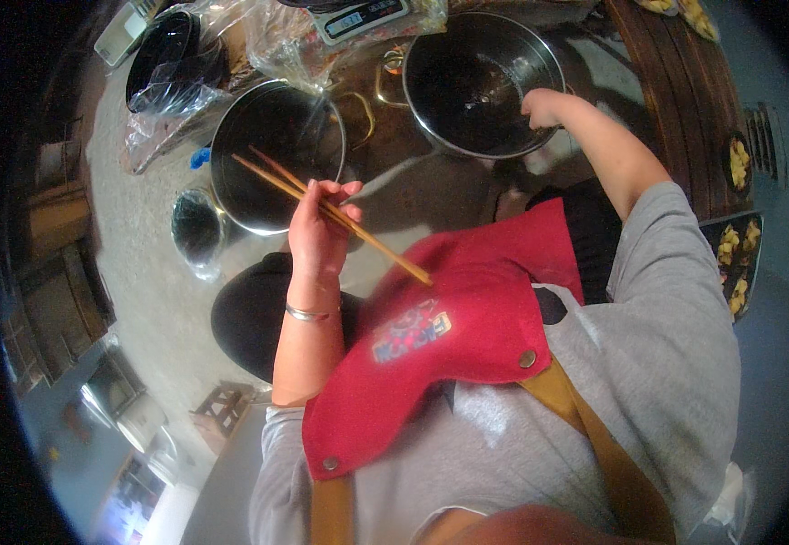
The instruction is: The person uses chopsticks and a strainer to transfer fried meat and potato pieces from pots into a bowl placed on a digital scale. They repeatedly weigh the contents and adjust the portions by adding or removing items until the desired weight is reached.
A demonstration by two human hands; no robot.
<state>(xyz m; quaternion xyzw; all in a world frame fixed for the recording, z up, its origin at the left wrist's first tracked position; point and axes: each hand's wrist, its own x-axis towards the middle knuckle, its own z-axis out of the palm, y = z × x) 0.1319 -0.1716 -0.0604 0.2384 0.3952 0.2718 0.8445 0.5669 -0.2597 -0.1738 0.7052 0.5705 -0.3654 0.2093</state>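
My left hand point(323, 211) holds a pair of long wooden chopsticks point(388, 253), their tips pointing over the left metal pot point(248, 197). That pot has a dark interior and a brass-coloured handle point(370, 119). At the right side of a second, wider metal pot point(449, 129) is my right hand point(543, 109), curled and reaching across the rim. What its fingers touch is hidden by the hand itself. Dark, shiny patches show on the bottom of this wider pot.
A digital scale point(360, 20) sits on clear plastic sheeting point(272, 34) at the back. Left are a black basin point(163, 58) and a plastic-lined container point(197, 228). Along the right runs a wooden-slat table point(687, 116) with a dish of yellow pieces point(739, 163); a filled tray point(752, 272) stands nearer me.
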